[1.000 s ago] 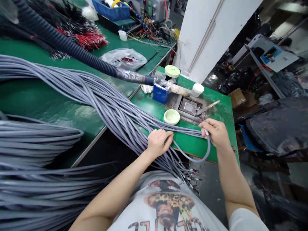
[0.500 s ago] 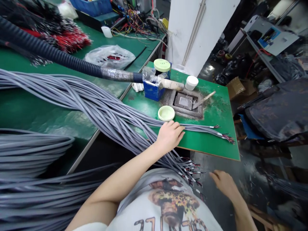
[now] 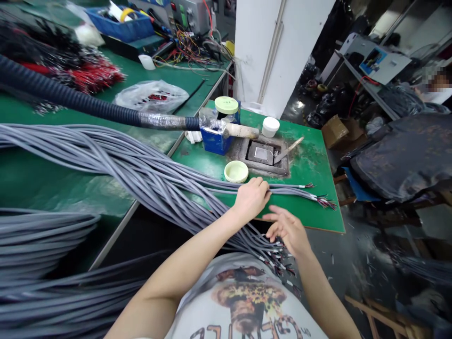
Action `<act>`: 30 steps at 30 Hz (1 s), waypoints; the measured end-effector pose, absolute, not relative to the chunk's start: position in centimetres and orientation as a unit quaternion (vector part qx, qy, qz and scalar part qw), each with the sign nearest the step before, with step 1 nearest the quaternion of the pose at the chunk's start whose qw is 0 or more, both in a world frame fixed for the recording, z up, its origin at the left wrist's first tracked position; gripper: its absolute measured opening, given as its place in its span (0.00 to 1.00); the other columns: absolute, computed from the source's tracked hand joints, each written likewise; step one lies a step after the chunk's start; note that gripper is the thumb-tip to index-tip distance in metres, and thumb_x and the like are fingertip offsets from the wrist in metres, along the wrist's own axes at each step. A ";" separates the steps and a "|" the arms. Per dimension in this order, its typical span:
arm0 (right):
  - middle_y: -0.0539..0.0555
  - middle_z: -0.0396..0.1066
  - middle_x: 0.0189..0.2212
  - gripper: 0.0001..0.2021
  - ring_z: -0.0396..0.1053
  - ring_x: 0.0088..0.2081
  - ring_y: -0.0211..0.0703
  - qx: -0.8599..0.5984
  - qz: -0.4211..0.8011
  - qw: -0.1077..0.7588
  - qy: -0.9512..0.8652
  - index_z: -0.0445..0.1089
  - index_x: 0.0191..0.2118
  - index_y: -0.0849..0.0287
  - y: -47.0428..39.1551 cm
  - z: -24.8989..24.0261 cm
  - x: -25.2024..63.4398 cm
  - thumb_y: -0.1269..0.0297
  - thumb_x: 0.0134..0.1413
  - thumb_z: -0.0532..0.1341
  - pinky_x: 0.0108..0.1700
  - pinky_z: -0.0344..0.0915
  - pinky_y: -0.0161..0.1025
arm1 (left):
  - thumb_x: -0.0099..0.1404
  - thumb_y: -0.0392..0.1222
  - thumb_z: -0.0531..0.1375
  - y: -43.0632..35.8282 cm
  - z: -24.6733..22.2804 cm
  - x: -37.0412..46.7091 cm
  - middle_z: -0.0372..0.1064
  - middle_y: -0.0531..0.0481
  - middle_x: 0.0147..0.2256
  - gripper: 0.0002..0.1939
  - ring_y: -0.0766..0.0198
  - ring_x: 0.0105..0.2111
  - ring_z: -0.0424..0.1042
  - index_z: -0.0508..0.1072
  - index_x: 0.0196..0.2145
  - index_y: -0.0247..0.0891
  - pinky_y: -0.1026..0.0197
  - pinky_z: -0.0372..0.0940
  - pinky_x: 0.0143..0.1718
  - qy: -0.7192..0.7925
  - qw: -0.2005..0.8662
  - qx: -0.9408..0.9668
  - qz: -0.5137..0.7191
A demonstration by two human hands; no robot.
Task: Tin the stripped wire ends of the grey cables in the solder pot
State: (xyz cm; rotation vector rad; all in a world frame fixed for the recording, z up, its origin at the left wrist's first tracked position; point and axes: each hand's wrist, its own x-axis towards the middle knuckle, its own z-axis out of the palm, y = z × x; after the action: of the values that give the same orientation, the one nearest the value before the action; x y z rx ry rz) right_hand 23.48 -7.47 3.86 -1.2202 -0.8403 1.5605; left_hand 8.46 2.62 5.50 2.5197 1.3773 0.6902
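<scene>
My left hand [image 3: 252, 197] is closed over a few grey cables [image 3: 289, 191] on the small green table [image 3: 318, 169]. Their stripped ends, with thin coloured wires, point right. Just to its right, my right hand [image 3: 285, 229] hovers near the table's front edge, fingers apart and holding nothing. Below both hands, more cable ends [image 3: 275, 256] hang off the edge. The thick grey cable bundle [image 3: 151, 174] comes in from the left. Behind my left hand lies a pale green lid [image 3: 236, 172].
A solder pot [image 3: 263, 153] is set in the table, a stick leaning in it. Around it are a white tub [image 3: 270, 126], a blue box [image 3: 216, 141] and a black hose [image 3: 99, 103]. A plastic bag [image 3: 151, 96] lies on the left bench. Part of a person shows far right.
My right hand has come up and left from beside the table, close to my left hand, its fingers spreading. My left hand stays on the cables. The view has shifted slightly.
</scene>
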 end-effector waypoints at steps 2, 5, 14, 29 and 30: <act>0.60 0.74 0.43 0.20 0.71 0.22 0.37 -0.504 0.532 0.588 -0.343 0.63 0.54 0.58 -6.1 5.4 24.0 0.53 0.60 0.56 0.22 0.67 0.36 | 0.67 0.43 0.54 1.3 6.1 7.7 0.68 0.48 0.34 0.07 0.61 0.36 0.68 0.69 0.35 0.38 0.62 0.61 0.35 0.438 0.127 0.846 0.277; 0.55 0.76 0.37 0.19 0.65 0.19 0.33 -0.516 0.330 0.692 -0.381 0.61 0.57 0.57 -4.9 8.2 24.6 0.56 0.63 0.52 0.21 0.63 0.34 | 0.68 0.44 0.53 -1.3 6.2 6.1 0.68 0.49 0.34 0.09 0.63 0.35 0.68 0.69 0.36 0.38 0.62 0.61 0.36 0.393 0.192 0.845 0.308; 0.43 0.57 0.15 0.15 0.56 0.17 0.33 -0.552 0.405 0.263 -0.680 0.68 0.49 0.59 -4.8 9.0 20.7 0.59 0.65 0.51 0.22 0.53 0.32 | 0.65 0.45 0.58 -5.1 4.4 1.6 0.68 0.51 0.27 0.10 0.68 0.26 0.64 0.73 0.33 0.36 0.65 0.59 0.31 0.387 0.517 0.677 0.353; 0.43 0.59 0.15 0.15 0.56 0.18 0.33 -0.510 0.445 0.189 -0.711 0.67 0.45 0.60 -4.5 8.3 20.3 0.57 0.66 0.48 0.24 0.52 0.32 | 0.52 0.45 0.69 -1.9 7.0 3.3 0.69 0.54 0.25 0.16 0.70 0.25 0.68 0.74 0.36 0.35 0.66 0.63 0.30 0.323 0.716 0.332 0.522; 0.43 0.59 0.15 0.15 0.56 0.18 0.33 -0.504 0.448 0.186 -0.714 0.67 0.43 0.60 -4.5 8.3 20.4 0.57 0.66 0.48 0.24 0.52 0.32 | 0.51 0.46 0.69 -1.8 7.1 3.6 0.70 0.54 0.25 0.16 0.71 0.25 0.68 0.74 0.34 0.34 0.66 0.63 0.30 0.309 0.733 0.334 0.506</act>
State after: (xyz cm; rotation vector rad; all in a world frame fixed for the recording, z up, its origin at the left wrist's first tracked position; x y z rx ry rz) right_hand 20.35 -4.51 8.29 -1.4195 -2.0118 1.2624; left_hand 3.59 -1.79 7.08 0.7345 0.6796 1.1131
